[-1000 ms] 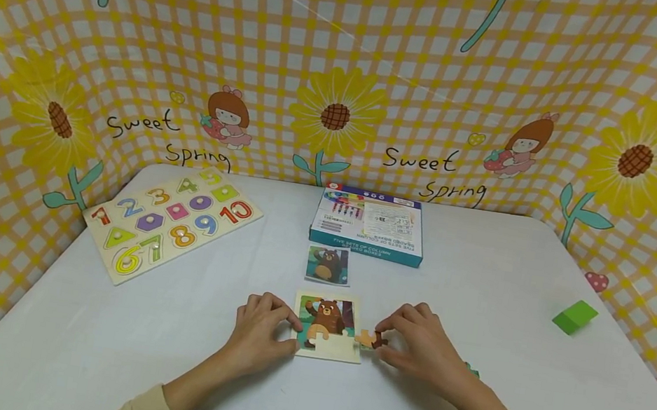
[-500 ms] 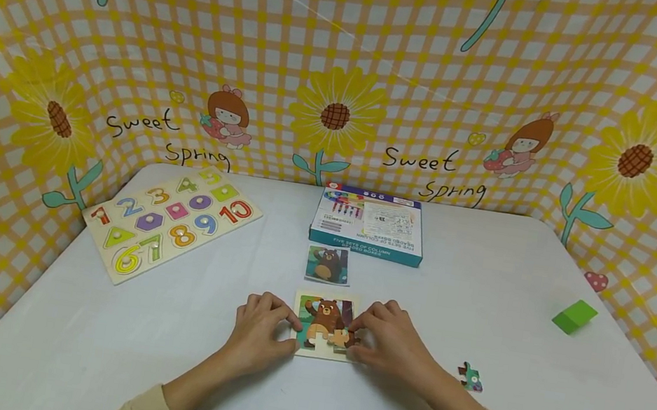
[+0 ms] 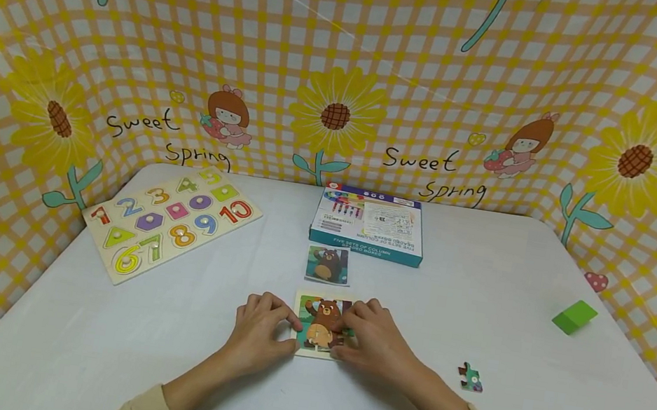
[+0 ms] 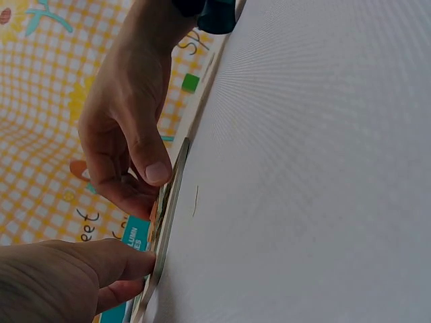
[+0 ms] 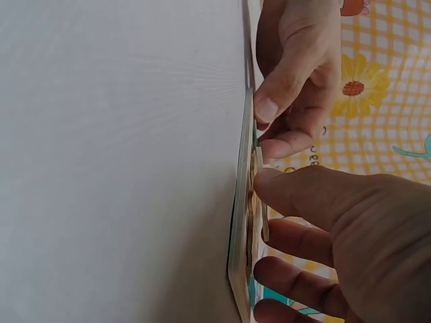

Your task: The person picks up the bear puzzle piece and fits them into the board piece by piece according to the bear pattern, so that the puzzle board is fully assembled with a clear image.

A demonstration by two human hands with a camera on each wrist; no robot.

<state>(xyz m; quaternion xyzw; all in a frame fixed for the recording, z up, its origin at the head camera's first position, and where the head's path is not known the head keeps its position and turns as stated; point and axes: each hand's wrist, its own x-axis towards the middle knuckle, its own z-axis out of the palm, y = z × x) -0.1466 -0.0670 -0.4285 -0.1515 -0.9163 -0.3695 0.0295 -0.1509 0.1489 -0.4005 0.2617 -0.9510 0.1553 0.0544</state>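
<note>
A wooden jigsaw board with a bear picture lies flat on the white table in the head view. My left hand grips its left edge between thumb and forefinger. Over the board's right half, my right hand pinches a jigsaw piece by its edges. The right wrist view shows this piece tilted and raised slightly above the board. In the head view my right fingers hide the right side of the picture. A matching bear card lies just behind the board.
A loose jigsaw piece lies right of my right hand. A teal-sided box stands at the back, a number-and-shape board at the left. A green block is at the far right; patterned cloth rises behind.
My right hand has carried the jigsaw piece leftward from beside the board to over its lower right part, uncovering the loose piece on the table. The left hand stays in place.
</note>
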